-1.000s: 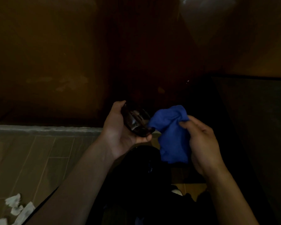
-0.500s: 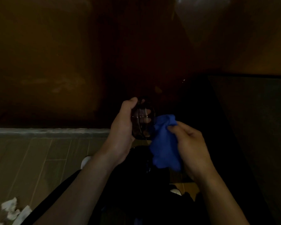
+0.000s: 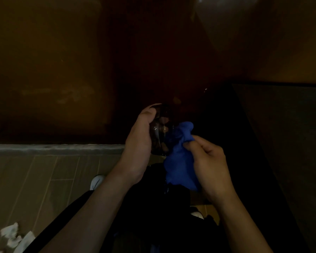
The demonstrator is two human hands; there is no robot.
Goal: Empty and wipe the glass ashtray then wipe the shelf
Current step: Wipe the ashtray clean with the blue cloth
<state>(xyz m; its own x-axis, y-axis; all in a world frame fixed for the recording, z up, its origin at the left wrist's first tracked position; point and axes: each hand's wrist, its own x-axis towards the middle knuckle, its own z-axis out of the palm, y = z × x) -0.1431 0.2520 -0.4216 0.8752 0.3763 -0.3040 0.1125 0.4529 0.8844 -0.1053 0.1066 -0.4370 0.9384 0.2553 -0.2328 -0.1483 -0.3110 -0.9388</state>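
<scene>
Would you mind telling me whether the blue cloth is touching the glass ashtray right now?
Touching. The head view shows the blue cloth, gripped by the right hand, pushed against the glass ashtray held in the left hand, no gap.

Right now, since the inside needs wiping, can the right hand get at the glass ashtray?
Likely yes: the left hand holds the ashtray beside the right hand, whose blue cloth touches it; nothing between.

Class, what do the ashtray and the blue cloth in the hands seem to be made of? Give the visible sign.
The ashtray seems clear glossy glass: small bright glints, and shapes show through it. The blue cloth seems soft matte fabric, perhaps microfibre: it bunches into folds without shine.
</scene>
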